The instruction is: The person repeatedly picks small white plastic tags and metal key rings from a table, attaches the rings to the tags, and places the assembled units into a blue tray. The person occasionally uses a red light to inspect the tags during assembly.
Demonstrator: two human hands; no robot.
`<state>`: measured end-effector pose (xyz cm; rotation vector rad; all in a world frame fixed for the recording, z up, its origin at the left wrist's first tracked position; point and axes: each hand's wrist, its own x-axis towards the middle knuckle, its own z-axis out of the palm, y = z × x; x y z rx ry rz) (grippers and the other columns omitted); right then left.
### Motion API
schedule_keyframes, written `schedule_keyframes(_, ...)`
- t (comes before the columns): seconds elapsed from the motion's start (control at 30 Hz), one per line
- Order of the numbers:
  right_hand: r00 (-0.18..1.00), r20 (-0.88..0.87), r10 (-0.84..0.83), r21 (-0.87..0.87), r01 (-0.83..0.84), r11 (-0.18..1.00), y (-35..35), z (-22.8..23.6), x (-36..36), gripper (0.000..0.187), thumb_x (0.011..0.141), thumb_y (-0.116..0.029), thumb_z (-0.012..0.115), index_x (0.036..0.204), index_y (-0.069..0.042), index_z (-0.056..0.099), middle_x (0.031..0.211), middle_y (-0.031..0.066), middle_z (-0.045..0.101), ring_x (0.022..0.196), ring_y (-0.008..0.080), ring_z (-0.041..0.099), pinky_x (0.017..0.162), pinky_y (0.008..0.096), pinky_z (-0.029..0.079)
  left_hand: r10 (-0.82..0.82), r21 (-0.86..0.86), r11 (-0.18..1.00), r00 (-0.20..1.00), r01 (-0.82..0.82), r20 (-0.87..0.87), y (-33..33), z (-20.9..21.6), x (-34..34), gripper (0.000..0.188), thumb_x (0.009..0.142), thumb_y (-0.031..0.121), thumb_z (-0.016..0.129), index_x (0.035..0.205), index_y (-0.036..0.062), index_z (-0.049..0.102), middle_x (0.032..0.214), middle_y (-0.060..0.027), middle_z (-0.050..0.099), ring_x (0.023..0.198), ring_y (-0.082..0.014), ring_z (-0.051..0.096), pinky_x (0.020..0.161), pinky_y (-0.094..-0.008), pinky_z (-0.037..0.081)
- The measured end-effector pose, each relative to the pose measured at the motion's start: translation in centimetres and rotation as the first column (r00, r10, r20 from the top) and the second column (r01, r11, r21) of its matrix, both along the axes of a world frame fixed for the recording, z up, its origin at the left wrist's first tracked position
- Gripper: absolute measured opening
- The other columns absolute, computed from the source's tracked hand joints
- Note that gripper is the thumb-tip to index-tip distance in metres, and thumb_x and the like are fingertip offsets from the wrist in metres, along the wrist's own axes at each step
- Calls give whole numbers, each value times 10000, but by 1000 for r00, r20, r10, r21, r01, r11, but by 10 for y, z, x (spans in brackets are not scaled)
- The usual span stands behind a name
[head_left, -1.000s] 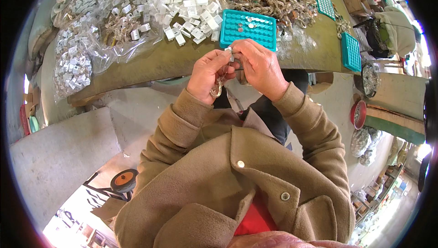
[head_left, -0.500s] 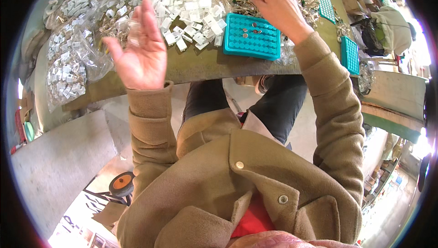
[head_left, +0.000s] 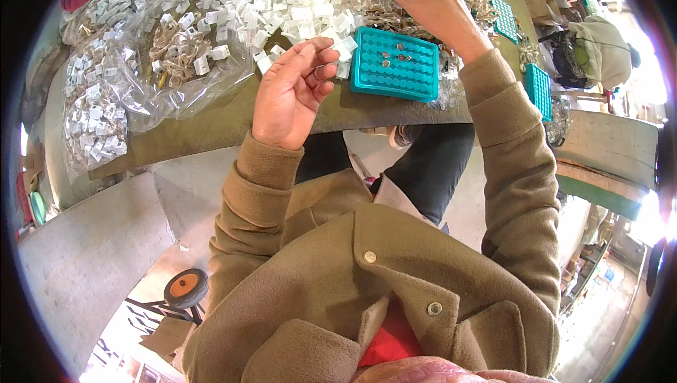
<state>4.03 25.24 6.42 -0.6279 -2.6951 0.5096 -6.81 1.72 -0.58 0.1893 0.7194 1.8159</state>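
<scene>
My left hand (head_left: 295, 93) is raised palm up over the table's near edge, beside the pile of small white plastic boxes (head_left: 310, 6). Its thumb and forefinger come together in a pinch, the other fingers loosely curled. Whatever may be between the tips is too small to make out. Above the heap of tangled brownish stringy pieces (head_left: 374, 8) is my right hand (head_left: 434, 4), also pinched, its fingertips hiding what they may hold. Between the hands lies a teal tray (head_left: 358, 66) with rows of round wells. Several small round metallic pieces (head_left: 386, 63) rest on it.
Clear plastic bags (head_left: 151, 104) with more white boxes spread over the left of the table (head_left: 233, 112). Two more teal trays, one further back (head_left: 505, 19) and one at the right edge (head_left: 538, 93), stand beyond the heap. A grey panel (head_left: 92, 228) is at lower left.
My left hand has swung right, away from the bags and toward the tray, and its spread fingers have drawn into a pinch. My right hand stays pinched over the stringy heap.
</scene>
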Motion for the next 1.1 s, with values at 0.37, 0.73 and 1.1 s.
schedule_keyframes(0.37, 943, -333, 1, -586, -208, 783, -20, 1, -18, 111, 922, -99, 663, 958, 4, 677, 778, -17, 625, 714, 41, 540, 623, 215, 450, 98, -59, 992, 978, -111, -185, -4, 7, 4, 249, 1013, 173, 540, 1202, 38, 626, 1019, -17, 691, 833, -70, 629, 704, -211, 513)
schedule_keyframes(0.73, 945, -320, -65, -578, -141, 804, -35, -9, -6, 182, 918, -43, 656, 1076, 44, 667, 890, 14, 672, 799, 67, 615, 720, 228, 517, 179, -80, 976, 951, -204, -252, -3, 12, 13, 284, 998, 135, 550, 1256, 25, 589, 1173, -113, 676, 895, -124, 666, 723, -238, 547)
schedule_keyframes(1.1, 880, -474, 22, -704, -394, 591, -63, -15, 14, 232, 968, -47, 602, 1183, 29, 645, 1052, 84, 691, 995, 178, 689, 897, 274, 550, 130, -182, 970, 975, -163, -182, 0, 18, 7, 324, 1013, 328, 564, 1195, 64, 609, 1077, -21, 654, 695, -20, 496, 509, -149, 347)
